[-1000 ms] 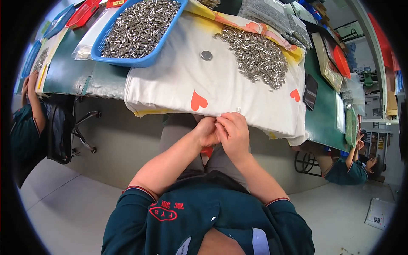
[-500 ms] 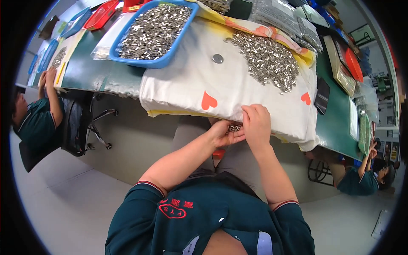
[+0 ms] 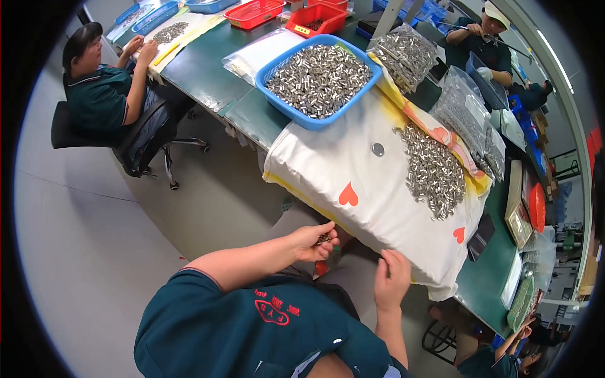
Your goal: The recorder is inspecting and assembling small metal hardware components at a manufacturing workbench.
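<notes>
My left hand [image 3: 315, 243] is closed round several small metal cylinders [image 3: 324, 239], some showing between its fingers, over my lap. My right hand [image 3: 392, 277] is beside the near edge of the white cloth [image 3: 315, 160], fingers loosely bent and thumb apart, with nothing visible in it. On the cloth, printed with red hearts, lies a heap of short silvery metal cylinders [image 3: 435, 170] to the right. A round metal disc [image 3: 378, 149] lies left of that heap. A blue basket [image 3: 310, 121] full of the same cylinders stands at the cloth's far left.
Bags of metal parts [image 3: 403, 57] lie behind the cloth. Red trays [image 3: 253, 14] stand on the green table [image 3: 208, 63] farther left. A dark flat case [image 3: 481, 237] rests right of the cloth. Co-workers sit left and right; another person [image 3: 485, 44] is at the far side.
The view has turned left. My hands have come apart; my left hand has drawn away and closed round the cylinders, while my right stays near the cloth's edge.
</notes>
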A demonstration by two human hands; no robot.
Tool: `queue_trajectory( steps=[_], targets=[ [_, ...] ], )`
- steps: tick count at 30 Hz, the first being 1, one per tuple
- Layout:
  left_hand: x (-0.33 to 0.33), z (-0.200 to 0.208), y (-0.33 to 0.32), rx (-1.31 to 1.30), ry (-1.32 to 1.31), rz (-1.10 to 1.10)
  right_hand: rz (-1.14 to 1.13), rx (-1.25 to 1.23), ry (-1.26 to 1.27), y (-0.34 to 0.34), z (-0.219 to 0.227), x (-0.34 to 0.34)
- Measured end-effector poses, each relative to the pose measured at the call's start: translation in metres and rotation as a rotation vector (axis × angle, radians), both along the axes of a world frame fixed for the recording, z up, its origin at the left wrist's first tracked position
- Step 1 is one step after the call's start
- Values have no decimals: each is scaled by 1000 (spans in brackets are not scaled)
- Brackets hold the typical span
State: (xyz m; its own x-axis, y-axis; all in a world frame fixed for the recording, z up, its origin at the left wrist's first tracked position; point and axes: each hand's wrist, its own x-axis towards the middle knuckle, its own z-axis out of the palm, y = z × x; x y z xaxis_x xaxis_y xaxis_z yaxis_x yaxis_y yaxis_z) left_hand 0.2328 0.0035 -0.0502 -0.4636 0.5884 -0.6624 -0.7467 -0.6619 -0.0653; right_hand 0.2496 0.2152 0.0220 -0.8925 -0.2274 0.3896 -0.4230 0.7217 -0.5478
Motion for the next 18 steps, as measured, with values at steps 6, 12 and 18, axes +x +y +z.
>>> queue_trajectory(
  steps=[6, 12, 18],
  targets=[
    [-44, 82, -74, -109, 374, 151, -214, 39, 66, 57, 0, -6],
    [-164, 152, -105, -1003, 995, 73, -225, 50, 96, 67, -16, -25],
    [-249, 126, -127, -2214, 1500, -317, -241, 32, 84, 48, -17, -35]
  ],
)
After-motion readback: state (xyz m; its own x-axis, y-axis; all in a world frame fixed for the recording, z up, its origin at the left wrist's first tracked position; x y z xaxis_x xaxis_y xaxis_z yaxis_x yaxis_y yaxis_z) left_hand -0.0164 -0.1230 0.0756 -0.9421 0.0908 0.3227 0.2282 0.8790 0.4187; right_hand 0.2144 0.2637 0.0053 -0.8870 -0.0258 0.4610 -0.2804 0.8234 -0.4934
